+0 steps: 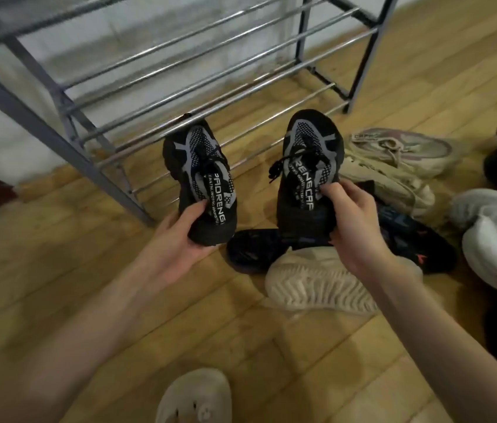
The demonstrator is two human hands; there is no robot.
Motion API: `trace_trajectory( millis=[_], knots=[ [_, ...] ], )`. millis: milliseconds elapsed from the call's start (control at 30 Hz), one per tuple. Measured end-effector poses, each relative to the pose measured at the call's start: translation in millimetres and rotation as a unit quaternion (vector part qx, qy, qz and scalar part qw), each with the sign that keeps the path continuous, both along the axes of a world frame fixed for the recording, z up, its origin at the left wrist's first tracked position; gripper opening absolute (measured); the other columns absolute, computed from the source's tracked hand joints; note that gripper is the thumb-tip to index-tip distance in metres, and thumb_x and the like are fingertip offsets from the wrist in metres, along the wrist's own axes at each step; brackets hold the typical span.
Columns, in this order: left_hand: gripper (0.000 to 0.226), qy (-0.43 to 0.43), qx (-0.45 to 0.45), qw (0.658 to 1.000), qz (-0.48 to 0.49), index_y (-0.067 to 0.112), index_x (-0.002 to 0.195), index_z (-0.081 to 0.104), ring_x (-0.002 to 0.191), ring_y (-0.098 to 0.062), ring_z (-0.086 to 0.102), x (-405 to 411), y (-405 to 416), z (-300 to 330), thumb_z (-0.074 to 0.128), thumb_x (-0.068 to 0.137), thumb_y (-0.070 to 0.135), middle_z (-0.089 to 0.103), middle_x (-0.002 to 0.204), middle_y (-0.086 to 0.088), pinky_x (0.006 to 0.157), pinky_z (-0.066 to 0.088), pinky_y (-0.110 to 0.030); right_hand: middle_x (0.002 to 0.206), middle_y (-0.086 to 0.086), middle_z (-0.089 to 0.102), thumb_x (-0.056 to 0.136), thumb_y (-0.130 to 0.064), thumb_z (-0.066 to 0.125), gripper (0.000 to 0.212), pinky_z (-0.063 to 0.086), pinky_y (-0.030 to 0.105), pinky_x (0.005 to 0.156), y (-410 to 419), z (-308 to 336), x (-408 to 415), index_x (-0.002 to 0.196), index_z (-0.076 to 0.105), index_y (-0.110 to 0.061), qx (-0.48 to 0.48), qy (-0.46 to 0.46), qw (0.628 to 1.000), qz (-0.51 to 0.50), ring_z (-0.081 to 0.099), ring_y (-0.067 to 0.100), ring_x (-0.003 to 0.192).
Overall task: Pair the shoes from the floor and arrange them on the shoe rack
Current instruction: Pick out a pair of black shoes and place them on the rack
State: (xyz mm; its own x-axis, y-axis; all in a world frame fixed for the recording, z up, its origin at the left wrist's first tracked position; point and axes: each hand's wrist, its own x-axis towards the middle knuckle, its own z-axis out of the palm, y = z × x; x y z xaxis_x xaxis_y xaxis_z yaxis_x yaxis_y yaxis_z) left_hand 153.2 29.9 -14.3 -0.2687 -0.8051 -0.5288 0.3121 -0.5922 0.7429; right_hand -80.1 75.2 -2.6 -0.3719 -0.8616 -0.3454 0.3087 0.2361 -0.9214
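Head view. The rack (198, 71) is standing beyond both hands, its chrome bars showing bare where visible, its top cut off by the frame edge. The floor (58, 270) is lying under everything. Right of the right hand, a heap of pale and dark shoes (393, 166) is overlapping, so pairs there are hard to sort out; a pale upturned sole (317, 288) is lying just below that hand. The left shoe (201, 184) is being gripped at the heel by the left hand (180, 239), toe pointing toward the rack; the right shoe (309, 172) is being pinched at the collar and heel by the right hand (354, 227). Both black-and-grey shoes are matching in pattern. They are likely handling as light, soft-topped with stiffer soles; the heel seems the firmest hold. Loose laces may be dangling and catching on the bars. A slipper (195, 398) is showing nearest the viewer, partly cropped.
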Motion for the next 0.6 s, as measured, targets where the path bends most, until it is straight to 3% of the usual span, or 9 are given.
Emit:
trace_trajectory(
  millis=[100, 200, 367, 500, 600],
  knots=[
    [0.037, -0.060, -0.037, 0.995, 0.070, 0.008, 0.132, 0.053, 0.108, -0.016, 0.067, 4.1, -17.0, -3.3, 0.053, 0.096, 0.018, 0.069, 0.118, -0.004, 0.085, 0.056, -0.034, 0.116, 0.009, 0.071, 0.091, -0.017, 0.056, 0.038, 0.054, 0.047, 0.096, -45.2, -16.1, 15.8, 0.128, 0.057, -0.011, -0.002, 0.027, 0.998, 0.055, 0.068, 0.025, 0.107],
    [0.037, -0.097, -0.046, 0.986, 0.126, 0.007, 0.131, 0.053, 0.103, -0.014, 0.067, 8.6, -40.5, -8.3, 0.054, 0.096, 0.018, 0.069, 0.117, -0.004, 0.080, 0.056, -0.030, 0.122, 0.009, 0.066, 0.092, -0.018, 0.054, 0.042, 0.053, 0.045, 0.097, -91.4, -28.7, 32.1, 0.134, 0.050, -0.014, 0.000, 0.039, 0.996, 0.081, 0.065, 0.023, 0.110],
    [0.039, -0.122, -0.029, 0.972, 0.199, 0.005, 0.134, 0.048, 0.103, -0.019, 0.066, 15.7, -74.3, -23.8, 0.053, 0.096, 0.016, 0.064, 0.125, -0.010, 0.071, 0.056, -0.030, 0.114, 0.010, 0.066, 0.097, -0.015, 0.045, 0.037, 0.053, 0.025, 0.074, -155.9, -41.6, 60.0, 0.132, 0.052, -0.006, -0.006, 0.073, 0.989, 0.129, 0.064, 0.018, 0.099],
    [0.037, -0.132, -0.015, 0.964, 0.232, 0.005, 0.132, 0.046, 0.096, -0.020, 0.064, 18.6, -91.6, -27.5, 0.051, 0.096, 0.014, 0.063, 0.120, -0.011, 0.074, 0.056, -0.035, 0.092, 0.002, 0.061, 0.101, -0.013, 0.037, 0.031, 0.047, 0.009, 0.055, -186.3, -48.0, 77.4, 0.124, 0.055, -0.005, 0.002, 0.107, 0.983, 0.149, 0.058, 0.007, 0.079],
    [0.037, -0.169, 0.009, 0.959, 0.226, 0.002, 0.130, 0.046, 0.098, -0.022, 0.063, 21.0, -94.3, -31.0, 0.053, 0.096, 0.015, 0.062, 0.122, -0.013, 0.072, 0.055, -0.033, 0.092, 0.002, 0.058, 0.102, -0.012, 0.032, 0.031, 0.048, 0.010, 0.057, -194.3, -54.3, 84.0, 0.122, 0.054, -0.004, 0.003, 0.154, 0.973, 0.172, 0.055, 0.006, 0.078]
  ],
)
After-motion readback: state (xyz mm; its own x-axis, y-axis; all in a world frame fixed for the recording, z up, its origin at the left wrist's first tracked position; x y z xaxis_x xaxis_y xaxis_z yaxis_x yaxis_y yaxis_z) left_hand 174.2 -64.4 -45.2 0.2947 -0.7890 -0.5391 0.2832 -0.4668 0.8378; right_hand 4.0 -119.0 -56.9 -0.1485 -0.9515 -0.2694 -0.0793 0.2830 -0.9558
